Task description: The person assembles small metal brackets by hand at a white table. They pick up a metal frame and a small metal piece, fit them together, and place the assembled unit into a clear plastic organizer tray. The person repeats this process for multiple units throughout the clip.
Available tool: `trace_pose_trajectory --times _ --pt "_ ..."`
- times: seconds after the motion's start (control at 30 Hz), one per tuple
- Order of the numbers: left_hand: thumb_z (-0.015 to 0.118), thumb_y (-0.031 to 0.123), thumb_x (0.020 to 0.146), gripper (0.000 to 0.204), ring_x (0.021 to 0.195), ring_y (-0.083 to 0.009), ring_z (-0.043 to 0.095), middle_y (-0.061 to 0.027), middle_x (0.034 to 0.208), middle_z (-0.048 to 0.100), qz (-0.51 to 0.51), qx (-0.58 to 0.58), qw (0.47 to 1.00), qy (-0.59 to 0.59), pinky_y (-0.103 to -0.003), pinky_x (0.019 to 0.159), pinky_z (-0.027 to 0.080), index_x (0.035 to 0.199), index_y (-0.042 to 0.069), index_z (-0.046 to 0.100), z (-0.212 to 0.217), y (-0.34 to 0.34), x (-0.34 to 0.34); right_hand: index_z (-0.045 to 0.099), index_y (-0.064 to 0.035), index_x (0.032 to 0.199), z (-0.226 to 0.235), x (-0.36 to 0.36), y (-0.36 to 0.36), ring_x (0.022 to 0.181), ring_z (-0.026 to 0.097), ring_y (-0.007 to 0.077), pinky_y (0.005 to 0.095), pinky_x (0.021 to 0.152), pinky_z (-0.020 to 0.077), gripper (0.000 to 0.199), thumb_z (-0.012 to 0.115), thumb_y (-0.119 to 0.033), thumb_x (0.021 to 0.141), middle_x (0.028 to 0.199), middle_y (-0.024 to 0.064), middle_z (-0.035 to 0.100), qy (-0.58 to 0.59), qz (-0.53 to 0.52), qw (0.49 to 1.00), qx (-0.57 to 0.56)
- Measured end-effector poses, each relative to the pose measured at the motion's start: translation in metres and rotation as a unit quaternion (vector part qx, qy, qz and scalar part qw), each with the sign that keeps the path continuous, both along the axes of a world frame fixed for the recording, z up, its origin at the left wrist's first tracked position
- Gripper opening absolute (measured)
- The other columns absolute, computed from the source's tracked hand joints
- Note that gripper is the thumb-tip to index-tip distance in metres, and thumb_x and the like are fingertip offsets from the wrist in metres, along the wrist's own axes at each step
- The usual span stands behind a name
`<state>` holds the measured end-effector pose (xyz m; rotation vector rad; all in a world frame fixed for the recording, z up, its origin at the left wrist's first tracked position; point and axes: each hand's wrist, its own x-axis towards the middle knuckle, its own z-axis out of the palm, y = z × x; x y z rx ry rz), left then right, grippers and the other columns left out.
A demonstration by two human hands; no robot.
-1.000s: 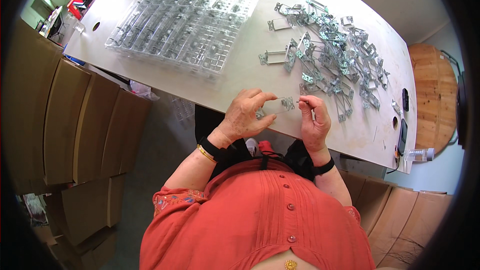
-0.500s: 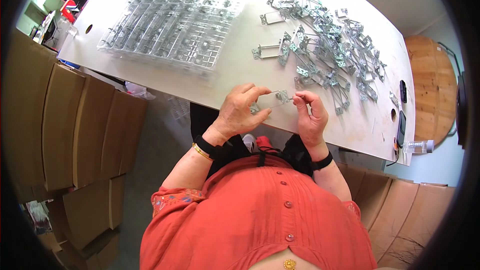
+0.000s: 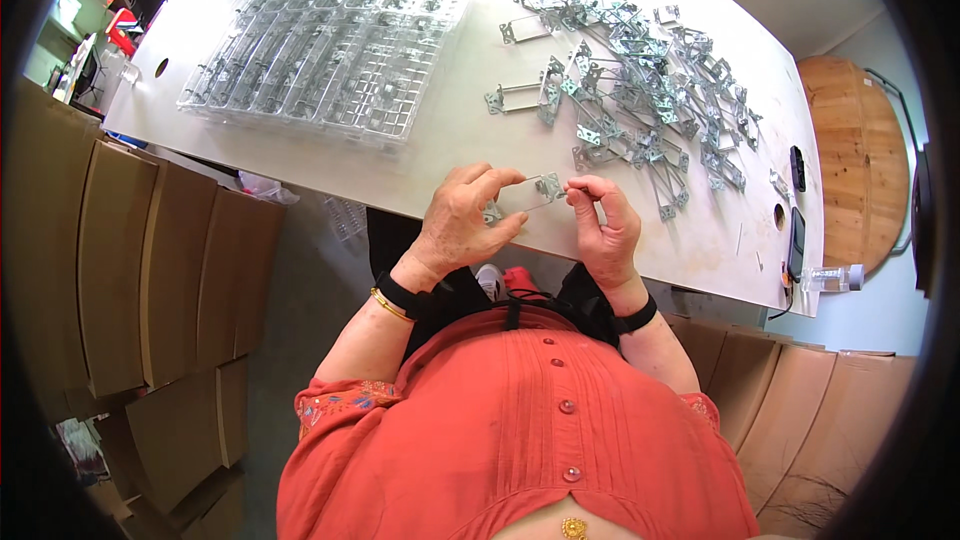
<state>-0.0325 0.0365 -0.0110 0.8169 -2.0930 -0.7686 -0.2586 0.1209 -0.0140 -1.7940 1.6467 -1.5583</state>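
Observation:
My left hand [image 3: 462, 218] is closed round one end of a small metal bracket frame [image 3: 548, 187], made of two stamped plates joined by thin rods. Its thumb and fingers grip the rods and near plate, which they partly cover. The frame is held just above the table's front edge. Beside its right-hand plate, my right hand [image 3: 606, 228] pinches thumb and forefinger together. Whatever sits between those fingertips is too small to make out. A loose pile of similar metal bracket frames [image 3: 650, 80] lies on the table beyond my right hand.
Stacked clear plastic trays [image 3: 330, 50] with metal parts in their compartments stand at the far left of the white table [image 3: 450, 130]. A phone [image 3: 797, 240], a black object [image 3: 797, 168] and a clear bottle [image 3: 835, 279] are at the right edge. Cardboard boxes [image 3: 170, 260] flank me.
The whole view has shifted slightly. Both hands keep nearly the same pose, with the bracket frame still in my left hand and my right fingertips close to its right-hand plate.

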Motion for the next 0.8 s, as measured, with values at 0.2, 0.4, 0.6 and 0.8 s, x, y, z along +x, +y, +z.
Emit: trace_pose_trajectory --times 0.2,0.4,0.6,0.8 --pt "0.090 0.017 0.083 0.044 0.083 -0.0268 0.065 -0.0085 0.089 0.065 -0.002 -0.005 1.000 -0.004 -0.041 0.079 0.054 0.124 0.007 0.077 0.0000 -0.0004 0.0006 0.074 -0.0018 0.117 0.0044 0.0022 -0.0009 0.088 0.075 0.0200 0.0323 0.082 0.0603 0.015 0.081 -0.001 0.104 0.106 0.0104 0.078 0.023 -0.010 1.000 -0.001" --pt "0.090 0.018 0.084 0.044 0.083 -0.0276 0.065 -0.0085 0.088 0.064 -0.002 -0.005 1.000 -0.005 -0.042 0.079 0.054 0.124 0.007 0.077 0.0000 -0.0005 0.0005 0.073 -0.0016 0.115 0.0046 0.0028 -0.0012 0.088 0.075 0.0207 0.0329 0.081 0.0606 0.015 0.082 -0.003 0.103 0.104 0.0109 0.077 0.029 -0.019 0.999 -0.004" --pt "0.090 0.017 0.084 0.043 0.084 -0.0282 0.065 -0.0086 0.088 0.064 0.002 -0.002 1.000 -0.002 -0.042 0.079 0.054 0.124 0.008 0.077 0.0016 0.0009 0.0005 0.073 -0.0014 0.115 0.0040 0.0029 -0.0022 0.088 0.075 0.0215 0.0332 0.081 0.0606 0.015 0.082 -0.002 0.103 0.105 0.0114 0.078 0.029 -0.014 0.999 -0.004" --pt "0.091 0.017 0.083 0.044 0.086 -0.0302 0.066 -0.0104 0.093 0.067 0.014 -0.018 1.000 0.002 -0.043 0.082 0.055 0.125 0.009 0.078 0.0000 0.0030 -0.0008 0.073 -0.0017 0.113 0.0018 0.0019 0.0000 0.086 0.075 0.0210 0.0331 0.080 0.0604 0.014 0.082 -0.003 0.103 0.104 0.0114 0.077 0.024 -0.022 0.999 0.012"
